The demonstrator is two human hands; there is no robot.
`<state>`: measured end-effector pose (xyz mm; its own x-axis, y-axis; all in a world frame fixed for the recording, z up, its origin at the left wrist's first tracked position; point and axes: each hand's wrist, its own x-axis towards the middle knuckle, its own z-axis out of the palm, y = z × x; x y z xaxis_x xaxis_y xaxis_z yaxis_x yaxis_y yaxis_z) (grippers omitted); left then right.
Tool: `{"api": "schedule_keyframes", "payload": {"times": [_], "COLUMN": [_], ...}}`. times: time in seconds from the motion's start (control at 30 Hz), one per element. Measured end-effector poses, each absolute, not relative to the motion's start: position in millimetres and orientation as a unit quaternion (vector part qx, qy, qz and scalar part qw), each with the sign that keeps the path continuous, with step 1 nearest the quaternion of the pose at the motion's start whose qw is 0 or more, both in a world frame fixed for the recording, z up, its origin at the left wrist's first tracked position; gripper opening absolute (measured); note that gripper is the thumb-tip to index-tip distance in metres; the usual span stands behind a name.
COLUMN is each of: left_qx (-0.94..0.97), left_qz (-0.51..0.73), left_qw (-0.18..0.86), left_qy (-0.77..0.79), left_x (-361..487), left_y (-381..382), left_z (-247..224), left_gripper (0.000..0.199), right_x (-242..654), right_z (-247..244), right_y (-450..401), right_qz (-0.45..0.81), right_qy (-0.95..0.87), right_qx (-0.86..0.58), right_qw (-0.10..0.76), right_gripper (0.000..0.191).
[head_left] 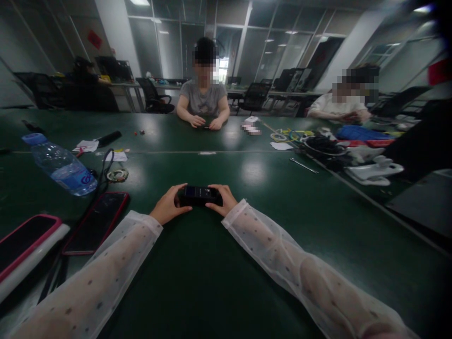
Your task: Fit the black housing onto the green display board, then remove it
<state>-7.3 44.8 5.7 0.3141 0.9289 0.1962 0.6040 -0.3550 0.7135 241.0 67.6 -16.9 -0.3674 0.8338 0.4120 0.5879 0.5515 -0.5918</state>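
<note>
A small black device with a dark screen is at the middle of the green table, held level between both hands. My left hand grips its left end, thumb along the near side and fingers behind. At the right end my right hand holds it the same way. Small pale marks show on the screen, too small to read. Sheer white dotted sleeves cover both forearms. Beside my left forearm lies a phone in a red case.
A water bottle stands at the left, near a coiled bracelet-like cord. Another pink-edged phone lies nearer. To the right are a wrench, tangled cables and a white plastic part. People sit across the table.
</note>
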Motion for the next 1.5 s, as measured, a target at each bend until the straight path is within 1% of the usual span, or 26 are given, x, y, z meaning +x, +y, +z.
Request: {"api": "schedule_keyframes", "payload": {"times": [0.1,0.23,0.33,0.43,0.77,1.0,1.1,1.37,1.5], "left_qx": [0.773,0.766,0.759,0.75,0.753,0.762,0.763,0.77,0.778], "left_qz": [0.286,0.3,0.317,0.328,0.328,0.304,0.306,0.292,0.285], "left_qw": [0.264,0.268,0.29,0.312,0.295,0.238,0.229,0.25,0.248], "left_qy": [0.501,0.501,0.489,0.483,0.488,0.52,0.521,0.509,0.502], "left_x": [-7.2,-8.2,-9.9,-10.8,-9.4,-5.8,-5.6,-8.6,-8.6], "left_y": [43.9,45.2,47.2,48.6,44.9,27.0,12.1,-8.7,-7.8], "left_z": [7.0,4.8,1.3,-1.6,0.0,6.0,7.0,10.3,10.8], "left_gripper": [0.078,0.066,0.058,0.057,0.06,0.061,0.059,0.057,0.058], "right_x": [240.3,240.5,240.8,240.7,241.5,238.0,236.2,241.4,245.2], "right_z": [-17.7,-14.8,-12.5,-10.8,-7.7,-7.5,-7.3,-7.5,-9.2], "right_y": [68.8,68.7,67.0,63.3,51.3,40.8,31.1,4.9,-3.2], "right_qz": [0.17,0.162,0.148,0.13,0.099,0.034,0.012,0.031,0.038], "right_qy": [-0.814,-0.824,-0.832,-0.835,-0.834,-0.846,-0.853,-0.867,-0.867], "right_qx": [-0.441,-0.432,-0.422,-0.423,-0.444,-0.454,-0.448,-0.422,-0.409], "right_qw": [0.337,0.33,0.327,0.327,0.312,0.275,0.266,0.264,0.284], "right_gripper": [0.062,0.061,0.06,0.062,0.065,0.071,0.073,0.076,0.077]}}
